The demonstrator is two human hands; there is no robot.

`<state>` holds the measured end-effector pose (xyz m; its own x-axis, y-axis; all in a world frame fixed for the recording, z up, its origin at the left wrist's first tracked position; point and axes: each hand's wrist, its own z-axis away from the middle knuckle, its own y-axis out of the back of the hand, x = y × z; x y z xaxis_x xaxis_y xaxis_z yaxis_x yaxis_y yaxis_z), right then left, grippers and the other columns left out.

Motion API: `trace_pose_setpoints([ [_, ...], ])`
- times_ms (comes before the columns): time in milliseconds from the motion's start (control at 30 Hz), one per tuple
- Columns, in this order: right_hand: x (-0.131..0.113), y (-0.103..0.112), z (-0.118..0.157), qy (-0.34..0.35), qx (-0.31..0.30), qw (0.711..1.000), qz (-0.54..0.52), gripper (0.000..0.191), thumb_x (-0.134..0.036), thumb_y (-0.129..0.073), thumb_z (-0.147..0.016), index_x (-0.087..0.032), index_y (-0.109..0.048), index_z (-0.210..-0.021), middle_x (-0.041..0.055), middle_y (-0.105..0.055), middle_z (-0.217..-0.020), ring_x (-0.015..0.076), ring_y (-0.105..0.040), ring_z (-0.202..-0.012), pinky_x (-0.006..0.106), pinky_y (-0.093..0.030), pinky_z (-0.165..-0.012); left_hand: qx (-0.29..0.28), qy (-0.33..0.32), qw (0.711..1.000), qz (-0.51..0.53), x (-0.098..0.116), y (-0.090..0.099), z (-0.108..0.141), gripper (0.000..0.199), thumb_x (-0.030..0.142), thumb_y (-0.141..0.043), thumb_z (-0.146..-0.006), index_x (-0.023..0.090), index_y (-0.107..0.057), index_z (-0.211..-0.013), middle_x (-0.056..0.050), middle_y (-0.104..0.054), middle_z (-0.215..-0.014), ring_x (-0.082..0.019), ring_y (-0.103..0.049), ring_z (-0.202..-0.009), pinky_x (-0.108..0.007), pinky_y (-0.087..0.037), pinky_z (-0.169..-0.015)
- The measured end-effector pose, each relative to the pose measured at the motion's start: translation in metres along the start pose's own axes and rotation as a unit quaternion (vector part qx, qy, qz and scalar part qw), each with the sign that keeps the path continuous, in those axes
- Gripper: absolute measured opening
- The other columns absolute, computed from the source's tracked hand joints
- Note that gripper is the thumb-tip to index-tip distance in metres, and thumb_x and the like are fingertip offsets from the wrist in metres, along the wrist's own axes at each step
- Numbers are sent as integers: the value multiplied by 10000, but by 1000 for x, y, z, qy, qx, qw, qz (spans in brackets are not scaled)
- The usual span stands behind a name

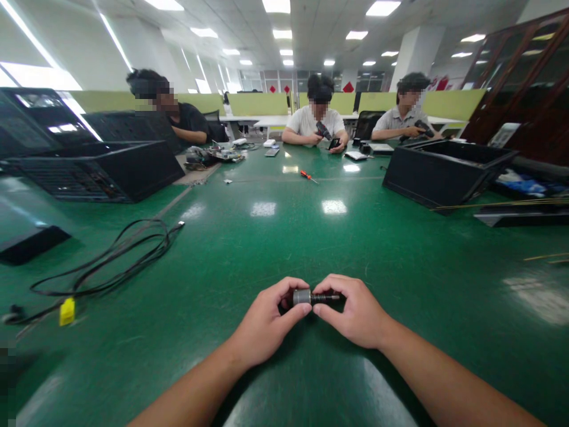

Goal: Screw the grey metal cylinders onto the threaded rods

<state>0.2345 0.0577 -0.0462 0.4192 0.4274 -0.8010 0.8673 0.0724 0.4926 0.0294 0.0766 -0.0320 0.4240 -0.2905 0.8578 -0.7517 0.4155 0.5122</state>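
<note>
Just above the green tabletop [284,249], my left hand [271,323] pinches the grey cylindrical end of a small metal part [302,297] between thumb and fingers. From the cylinder's right side runs a thin dark shaft with a coil round it and a lighter tip. My right hand [355,311] has its thumb and index finger closed on this shaft, close beside the cylinder. The part lies roughly level, and the fingertips of both hands almost meet. The curled lower fingers of each hand are partly hidden.
Black cables [146,255] with a yellow tag [67,312] lie at left. Black computer cases stand at left [102,172] and right [444,172]. An orange screwdriver [306,175] lies farther back. Three people sit across the table, two holding power drills.
</note>
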Motion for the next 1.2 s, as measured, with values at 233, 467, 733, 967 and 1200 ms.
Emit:
trace_pose_setpoints([
  [233, 1, 1, 0, -5, 1, 1000, 3, 71, -160, -714, -782, -198, -700, -841, -3, -705, -806, 144, -636, -734, 257, -442, -690, 2, -1, 1000, -4, 2, -1, 0, 196, 309, -607, -901, 227, -624, -1078, 19, -634, -883, -156, -553, -793, -266, -412, -722],
  [467, 2, 1, 0, -5, -2, 1000, 5, 75, -153, -716, -774, -194, -704, -836, -3, -706, -793, 142, -634, -724, 252, -439, -683, 1, -6, 1000, -16, 3, -1, 1, 193, 313, -608, -901, 229, -628, -1074, 18, -639, -892, -159, -559, -804, -269, -410, -725],
  [733, 2, 2, 0, -12, -5, 1000, 6, 23, -184, -715, -800, -196, -717, -819, 3, -710, -776, 144, -639, -708, 254, -438, -665, 2, -1, 1000, -14, 3, -2, 1, 196, 320, -616, -899, 222, -617, -1069, 17, -641, -891, -157, -560, -794, -270, -416, -725],
  [967, 4, 2, -1, -10, -10, 1000, 12, 37, -172, -717, -796, -196, -725, -823, 4, -711, -777, 148, -643, -715, 258, -440, -668, 4, -1, 1000, -18, 3, -2, 2, 195, 312, -606, -909, 232, -611, -1086, 19, -649, -921, -157, -571, -823, -270, -417, -737],
  [1200, 3, 3, -1, -8, -12, 1000, 10, 32, -173, -716, -794, -195, -723, -816, 0, -707, -764, 144, -639, -703, 255, -440, -661, 2, -8, 1000, -19, 5, -2, 2, 185, 306, -605, -906, 223, -617, -1071, 19, -645, -896, -153, -568, -802, -265, -419, -727],
])
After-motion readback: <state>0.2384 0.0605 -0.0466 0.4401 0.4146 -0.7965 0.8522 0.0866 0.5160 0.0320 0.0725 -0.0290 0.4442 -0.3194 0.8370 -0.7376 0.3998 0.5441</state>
